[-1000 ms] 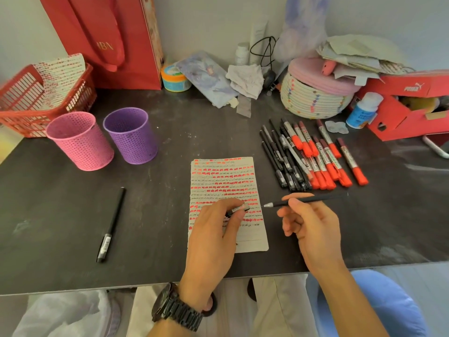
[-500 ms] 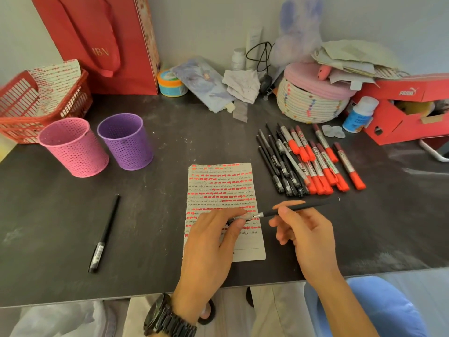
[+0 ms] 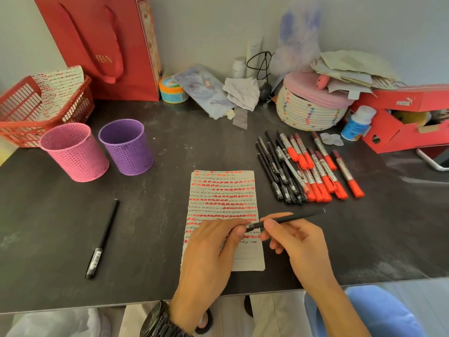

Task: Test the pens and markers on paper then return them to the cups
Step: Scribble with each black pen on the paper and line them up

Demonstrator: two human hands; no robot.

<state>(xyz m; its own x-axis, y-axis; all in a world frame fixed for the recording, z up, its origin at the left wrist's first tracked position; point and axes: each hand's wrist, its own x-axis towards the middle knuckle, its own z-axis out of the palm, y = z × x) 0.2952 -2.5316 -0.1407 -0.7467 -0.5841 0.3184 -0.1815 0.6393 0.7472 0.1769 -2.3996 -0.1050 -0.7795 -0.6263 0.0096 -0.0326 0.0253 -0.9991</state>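
My right hand holds a black pen by its barrel above the lower part of the paper, which is filled with orange marks and black scribbles. My left hand pinches the pen's cap at the pen's tip end, the two joined. A row of black pens and orange-capped markers lies right of the paper. One black pen lies alone at the left. The pink cup and purple cup stand at the back left, seemingly empty.
A red basket and a red gift bag stand behind the cups. A woven box with a pink lid, a red shoe box, a small bottle and loose items line the back.
The pen tip and the cap in my left hand have come together; a second ago they were apart. Both hands stayed over the paper's lower part.
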